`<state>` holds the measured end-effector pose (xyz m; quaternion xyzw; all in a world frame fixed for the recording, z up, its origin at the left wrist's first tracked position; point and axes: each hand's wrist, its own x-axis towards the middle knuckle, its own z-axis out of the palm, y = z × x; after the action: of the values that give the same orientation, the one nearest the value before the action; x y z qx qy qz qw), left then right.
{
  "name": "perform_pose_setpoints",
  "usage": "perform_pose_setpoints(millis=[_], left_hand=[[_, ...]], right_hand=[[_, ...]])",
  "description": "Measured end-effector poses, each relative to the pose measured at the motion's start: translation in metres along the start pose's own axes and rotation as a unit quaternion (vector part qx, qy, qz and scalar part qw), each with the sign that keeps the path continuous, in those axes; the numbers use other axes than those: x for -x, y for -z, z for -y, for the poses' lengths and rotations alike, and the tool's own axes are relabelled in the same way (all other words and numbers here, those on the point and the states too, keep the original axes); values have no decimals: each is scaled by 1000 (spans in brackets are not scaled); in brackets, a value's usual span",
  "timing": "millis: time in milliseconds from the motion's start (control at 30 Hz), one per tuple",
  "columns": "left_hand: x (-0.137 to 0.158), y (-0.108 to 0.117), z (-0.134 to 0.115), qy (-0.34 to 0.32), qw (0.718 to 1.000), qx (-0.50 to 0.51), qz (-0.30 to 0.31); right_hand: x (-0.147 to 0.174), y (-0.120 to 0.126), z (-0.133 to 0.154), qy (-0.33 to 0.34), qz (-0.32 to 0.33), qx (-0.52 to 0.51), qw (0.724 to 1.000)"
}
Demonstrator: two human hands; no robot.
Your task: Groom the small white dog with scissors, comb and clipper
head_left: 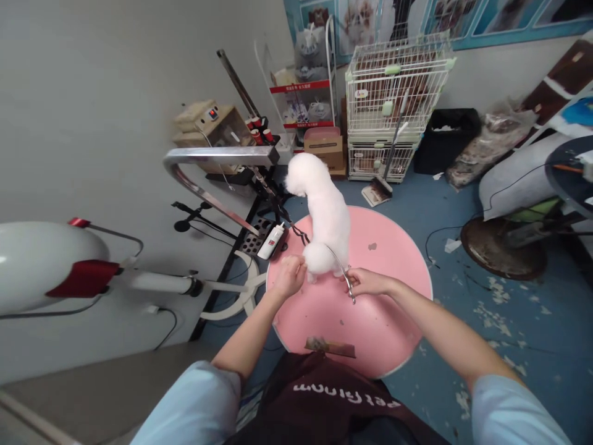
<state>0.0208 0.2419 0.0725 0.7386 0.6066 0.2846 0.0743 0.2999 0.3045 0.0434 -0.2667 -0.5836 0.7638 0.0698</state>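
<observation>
A white fluffy dog (pixel 324 207) stands on a round pink grooming table (pixel 393 247), its rear towards me and its head at the far side. My left hand (pixel 291 276) is closed at the left edge of the dog's round, puffed tail (pixel 319 258), pinching its fur. In my right hand (pixel 368 282) are curved grooming scissors (pixel 346 279), with the fingers at the handles. The blades arc up along the right side of the tail, close to the dog's rump. My fingertips are partly hidden by the fur and the scissor handles.
A metal grooming arm (pixel 222 154) reaches in from the left. White clippers (pixel 272 241) lie beside the table's left edge. A comb or brush (pixel 330 347) rests at the near edge. Wire cages (pixel 393 86) and a black bin (pixel 447 139) stand behind. A white dryer (pixel 46 266) is at left.
</observation>
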Motion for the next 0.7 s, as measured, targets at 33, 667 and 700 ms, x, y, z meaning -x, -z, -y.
perform_pose_setpoints(millis=[33,667,700], left_hand=[[-1,1,0,10,1000,2,1],[0,16,-11,108,994,7,-33],[-1,16,-12,105,994,3,-35]], right_hand=[[-2,-3,-5,-4,-7,-9,1000],[-47,-124,-60,92,-205,-149,963],[-47,-123,-60,94,-211,-133,964]])
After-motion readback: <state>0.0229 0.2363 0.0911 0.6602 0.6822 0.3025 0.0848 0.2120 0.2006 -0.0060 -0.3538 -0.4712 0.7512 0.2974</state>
